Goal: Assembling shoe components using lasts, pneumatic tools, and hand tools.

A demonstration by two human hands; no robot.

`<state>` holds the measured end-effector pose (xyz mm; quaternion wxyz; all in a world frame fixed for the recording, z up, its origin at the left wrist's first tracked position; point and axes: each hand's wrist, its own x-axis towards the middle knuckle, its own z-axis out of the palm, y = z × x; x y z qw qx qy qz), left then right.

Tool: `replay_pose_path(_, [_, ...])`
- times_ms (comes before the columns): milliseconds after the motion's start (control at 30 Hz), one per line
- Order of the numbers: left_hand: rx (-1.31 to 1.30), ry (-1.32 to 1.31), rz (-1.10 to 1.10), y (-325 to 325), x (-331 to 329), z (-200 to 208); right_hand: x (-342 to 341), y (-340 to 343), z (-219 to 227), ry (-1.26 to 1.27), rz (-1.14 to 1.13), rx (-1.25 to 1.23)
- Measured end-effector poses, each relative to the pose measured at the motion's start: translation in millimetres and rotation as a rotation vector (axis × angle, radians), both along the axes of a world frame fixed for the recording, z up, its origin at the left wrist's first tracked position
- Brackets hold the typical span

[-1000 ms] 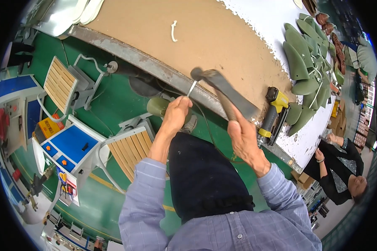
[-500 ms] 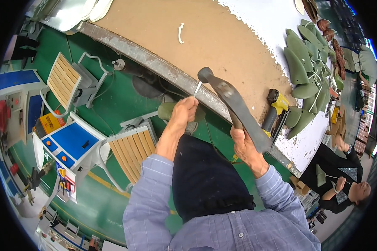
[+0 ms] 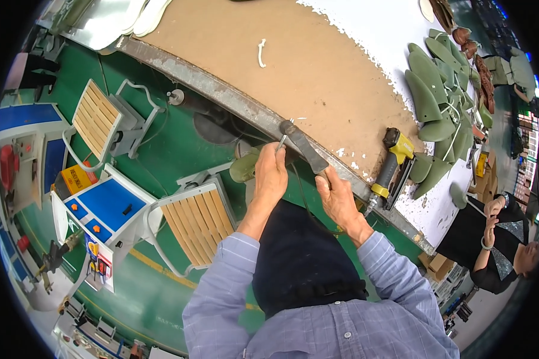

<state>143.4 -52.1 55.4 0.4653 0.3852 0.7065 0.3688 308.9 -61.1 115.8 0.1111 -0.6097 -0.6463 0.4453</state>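
Green floor (image 3: 161, 308) spreads beneath a workbench (image 3: 233, 66) that slants across the upper part of the view, its top brown near the person and flaking white farther right, with a worn metal strip along the near edge. At that edge, the right hand (image 3: 341, 203) is wrapped around the handle of a hammer (image 3: 305, 149), whose dark head lies over the metal border, its round face toward the left. Just below that face, the left hand (image 3: 271, 176) pinches a thin, pale piece (image 3: 282, 142) between thumb and fingers, its tip pointing up toward the hammer; whether the 2 touch cannot be told. White scraps (image 3: 340, 152) dot the board near the edge, and a curled white strip (image 3: 262, 52) lies farther back. To the right, a yellow and black nail gun (image 3: 395, 155) rests beside a heap of green shoe lasts (image 3: 424, 96). At left stand 2 slatted chairs (image 3: 197, 224) and a blue-topped cart (image 3: 111, 203). At far right, a co-worker (image 3: 482, 239) in black has both hands close together.
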Motion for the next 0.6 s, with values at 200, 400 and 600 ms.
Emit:
replay_pose_path(200, [0.049, 0.013, -0.031, -4.0, -8.6, 3.2, -4.1, -2.4, -1.7, 0.004, 0.002, 0.030])
replay_pose_path(400, [0.120, 0.148, -0.076, 0.2, -19.4, -14.1, -2.6, -7.0, -1.5, 0.050, -0.038, 0.071])
replay_pose_path(600, [-0.163, -0.071, -0.189, 13.0, -27.3, -4.7, 5.7, -8.5, -14.7, -0.010, -0.036, 0.106])
